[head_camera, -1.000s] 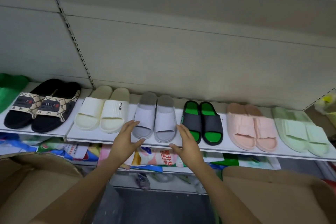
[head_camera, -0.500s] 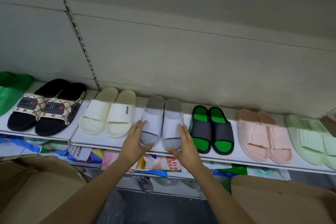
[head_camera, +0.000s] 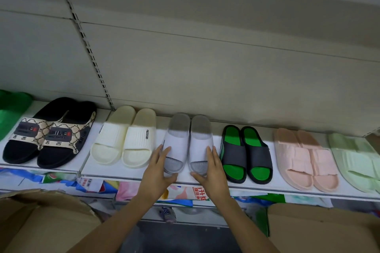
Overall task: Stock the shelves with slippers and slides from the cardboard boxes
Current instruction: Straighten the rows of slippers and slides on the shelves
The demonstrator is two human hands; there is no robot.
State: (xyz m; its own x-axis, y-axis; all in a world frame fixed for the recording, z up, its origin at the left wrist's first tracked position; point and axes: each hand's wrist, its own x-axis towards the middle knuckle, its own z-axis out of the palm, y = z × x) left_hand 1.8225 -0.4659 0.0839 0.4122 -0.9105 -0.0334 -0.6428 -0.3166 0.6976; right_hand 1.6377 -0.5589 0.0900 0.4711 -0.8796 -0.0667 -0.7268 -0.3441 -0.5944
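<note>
A pair of white-and-grey slides (head_camera: 188,141) lies side by side on the white shelf (head_camera: 86,170), toes toward me. My left hand (head_camera: 159,170) presses its straight fingers against the outer side of the left slide, thumb under its toe. My right hand (head_camera: 212,172) presses flat against the outer side of the right slide in the same way. Other pairs line the shelf: black patterned slides (head_camera: 48,133), cream slides (head_camera: 125,137), black-and-green slides (head_camera: 245,154), pink slides (head_camera: 302,159) and pale green slides (head_camera: 355,162).
Open cardboard boxes stand at the lower left (head_camera: 37,224) and lower right (head_camera: 322,230). A lower shelf holds colourful packaged goods (head_camera: 191,193). Something green (head_camera: 10,109) lies at the shelf's far left. A slotted upright (head_camera: 88,47) runs up the back panel.
Both hands have closed in from either side onto the white-and-grey pair, squeezing the two slides together. The view has shifted slightly.
</note>
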